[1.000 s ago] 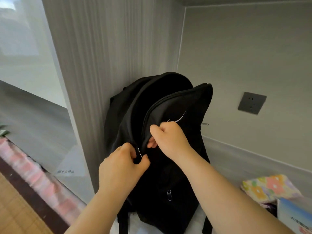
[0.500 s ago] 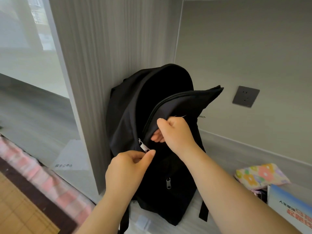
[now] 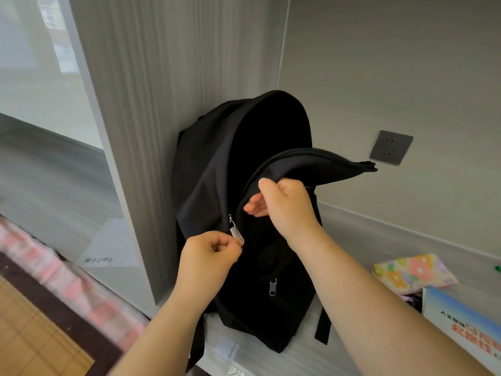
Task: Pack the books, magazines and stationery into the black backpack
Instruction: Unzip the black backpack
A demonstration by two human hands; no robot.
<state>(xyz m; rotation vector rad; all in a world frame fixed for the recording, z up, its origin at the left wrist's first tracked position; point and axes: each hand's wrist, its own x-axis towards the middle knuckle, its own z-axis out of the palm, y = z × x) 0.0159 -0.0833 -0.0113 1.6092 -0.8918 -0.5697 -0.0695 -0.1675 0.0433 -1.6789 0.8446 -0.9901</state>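
The black backpack [image 3: 206, 169] stands upright on a grey desk, leaning against a wood-grain side panel. Its main compartment gapes open and looks dark inside. My left hand [image 3: 208, 256] pinches the silver zipper pull [image 3: 236, 232] on the left side of the opening. My right hand [image 3: 284, 207] grips the edge of the front flap [image 3: 320, 166] and holds it out toward me. At the lower right lie a floral pouch [image 3: 414, 270] and a blue-and-white book [image 3: 466, 324], partly cut off by the frame edge.
A grey wall socket [image 3: 391, 147] sits on the back wall right of the bag. A second zipper pull [image 3: 272, 286] hangs on the front pocket. A pink checked cloth [image 3: 54, 270] and wooden floor [image 3: 29, 337] lie below left of the desk edge.
The zipper pull has travelled down the left side with my left hand. My right hand has pulled the flap outward, so the opening is wider.
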